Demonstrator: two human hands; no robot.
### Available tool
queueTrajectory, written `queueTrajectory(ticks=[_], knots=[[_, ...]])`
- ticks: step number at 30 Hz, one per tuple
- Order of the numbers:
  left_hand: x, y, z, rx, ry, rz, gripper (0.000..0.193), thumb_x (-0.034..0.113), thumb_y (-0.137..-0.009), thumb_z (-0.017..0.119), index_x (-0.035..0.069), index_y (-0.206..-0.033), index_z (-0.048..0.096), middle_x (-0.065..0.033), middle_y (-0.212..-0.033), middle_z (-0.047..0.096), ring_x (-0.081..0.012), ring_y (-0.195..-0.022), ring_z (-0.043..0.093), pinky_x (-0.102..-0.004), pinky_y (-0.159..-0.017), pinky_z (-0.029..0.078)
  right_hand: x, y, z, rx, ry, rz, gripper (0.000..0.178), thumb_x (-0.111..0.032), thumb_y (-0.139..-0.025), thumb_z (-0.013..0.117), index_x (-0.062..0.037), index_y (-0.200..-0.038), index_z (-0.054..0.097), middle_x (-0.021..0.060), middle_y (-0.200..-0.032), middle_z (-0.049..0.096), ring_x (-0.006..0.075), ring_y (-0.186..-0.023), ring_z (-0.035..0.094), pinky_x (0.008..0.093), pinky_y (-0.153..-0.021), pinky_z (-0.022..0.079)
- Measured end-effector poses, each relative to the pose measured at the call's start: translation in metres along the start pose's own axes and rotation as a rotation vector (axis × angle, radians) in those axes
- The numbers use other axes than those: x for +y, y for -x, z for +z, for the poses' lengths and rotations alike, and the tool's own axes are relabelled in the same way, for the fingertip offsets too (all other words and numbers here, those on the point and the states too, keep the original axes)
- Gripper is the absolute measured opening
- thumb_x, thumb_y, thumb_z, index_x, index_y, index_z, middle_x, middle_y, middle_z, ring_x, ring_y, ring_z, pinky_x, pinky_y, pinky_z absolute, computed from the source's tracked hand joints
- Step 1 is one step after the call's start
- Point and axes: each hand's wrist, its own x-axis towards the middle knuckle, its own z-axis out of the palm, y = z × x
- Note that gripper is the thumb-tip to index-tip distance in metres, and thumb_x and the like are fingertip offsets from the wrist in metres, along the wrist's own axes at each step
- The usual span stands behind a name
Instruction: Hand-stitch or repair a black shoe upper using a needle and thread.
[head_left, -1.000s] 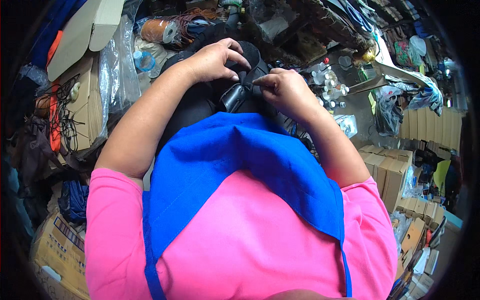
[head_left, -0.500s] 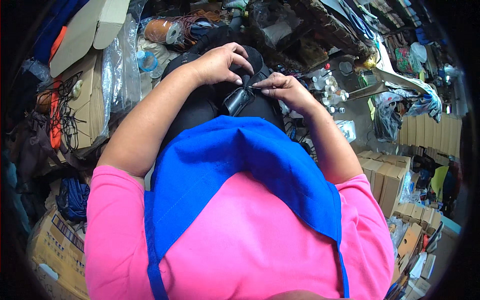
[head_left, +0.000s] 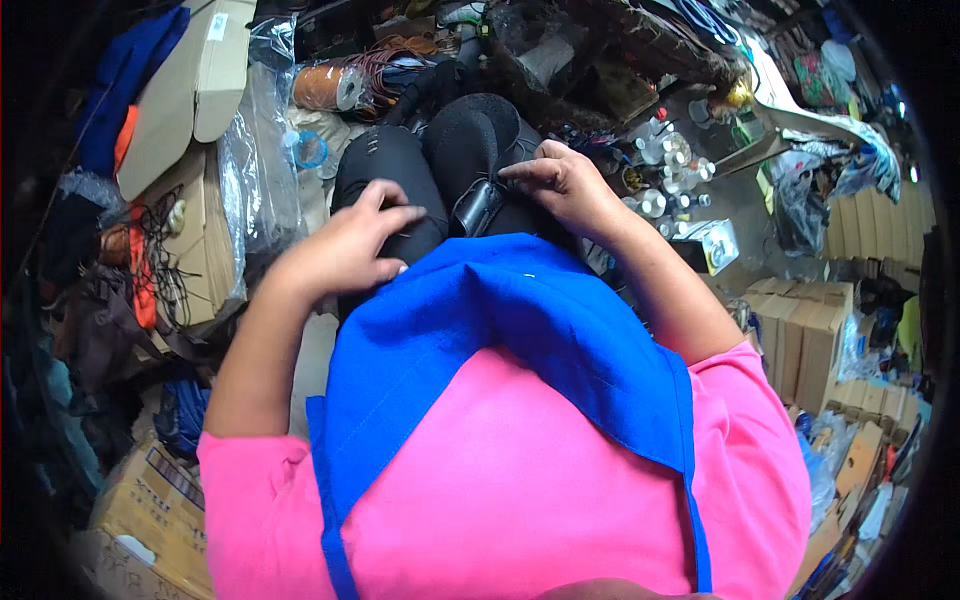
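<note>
Between my black-clad thighs sits a black shoe-like piece (head_left: 478,205), with a shiny, smooth near end and a dull rounded part (head_left: 470,135) beyond it. At its right side my right hand (head_left: 565,185) is closed, thumb and forefinger pinched together; what they hold is too small to make out. My left hand (head_left: 365,240) is open and slightly blurred, its fingers apart over my left thigh, close to the upper edge of the blue apron (head_left: 420,300). It holds nothing that I can see.
A spool of orange-brown cord (head_left: 325,88) and a clear blue-rimmed container (head_left: 310,150) lie ahead on the left. Cardboard (head_left: 190,90) and plastic sheeting (head_left: 260,170) stand at the left. Several small bottles (head_left: 675,165) stand at the right, with cardboard boxes (head_left: 795,330) nearer me.
My left hand has left the black piece and come back toward me, down to the left thigh. My right hand stays pinched beside the piece. The view has shifted slightly.
</note>
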Motion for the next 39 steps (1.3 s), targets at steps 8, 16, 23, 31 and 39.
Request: queueTrajectory(ticks=[8, 16, 23, 31, 39], knots=[[-0.028, 0.023, 0.000, 0.458, -0.215, -0.297, 0.018, 0.007, -0.079, 0.066, 0.002, -0.096, 0.061, -0.0132, -0.099, 0.056, -0.0308, -0.091, 0.059, -0.0371, -0.079, 0.048, -0.020, 0.021, 0.022, 0.091, 0.413, -0.069, 0.038, -0.009, -0.078, 0.058, -0.0181, -0.113, 0.067, 0.0067, -0.086, 0.056, 0.0232, -0.088, 0.056, 0.0423, -0.083, 0.035], [0.024, -0.048, 0.028, 0.257, -0.031, -0.142, 0.026, 0.024, -0.081, 0.068, 0.003, -0.097, 0.068, -0.0143, -0.096, 0.061, -0.0274, -0.093, 0.061, -0.0363, -0.084, 0.047, -0.016, 0.022, 0.022, 0.109, 0.322, -0.003, 0.033, -0.014, -0.078, 0.062, -0.0231, -0.109, 0.069, 0.0055, -0.087, 0.057, 0.0218, -0.090, 0.056, 0.0405, -0.082, 0.034], [-0.001, -0.040, -0.016, -0.237, 1.025, -0.350, 0.018, 0.023, -0.087, 0.064, 0.008, -0.088, 0.055, 0.0020, -0.071, 0.055, -0.0044, -0.054, 0.043, -0.0193, -0.048, 0.034, -0.005, 0.016, 0.012, -0.006, 0.136, 0.120, 0.032, -0.015, -0.079, 0.062, -0.0277, -0.107, 0.071, 0.0049, -0.088, 0.057, 0.0220, -0.092, 0.056, 0.0402, -0.082, 0.033], [-0.010, -0.049, -0.005, 0.093, 0.161, -0.124, 0.031, 0.027, -0.080, 0.069, 0.001, -0.098, 0.067, -0.0103, -0.093, 0.064, -0.0206, -0.089, 0.061, -0.0337, -0.081, 0.047, -0.022, 0.023, 0.024, 0.117, 0.533, -0.086, 0.034, -0.013, -0.083, 0.055, -0.0193, -0.115, 0.066, 0.0073, -0.091, 0.057, 0.0221, -0.098, 0.056, 0.0452, -0.091, 0.033], [0.007, -0.056, 0.003, -0.091, 0.778, -0.368, 0.014, 0.022, -0.088, 0.058, 0.008, -0.086, 0.059, 0.0035, -0.072, 0.055, -0.0049, -0.057, 0.045, -0.0209, -0.050, 0.035, -0.023, 0.027, 0.018, 0.079, 0.450, -0.029, 0.033, -0.012, -0.083, 0.054, -0.0195, -0.113, 0.066, 0.0073, -0.091, 0.057, 0.0230, -0.097, 0.056, 0.0459, -0.090, 0.034]])
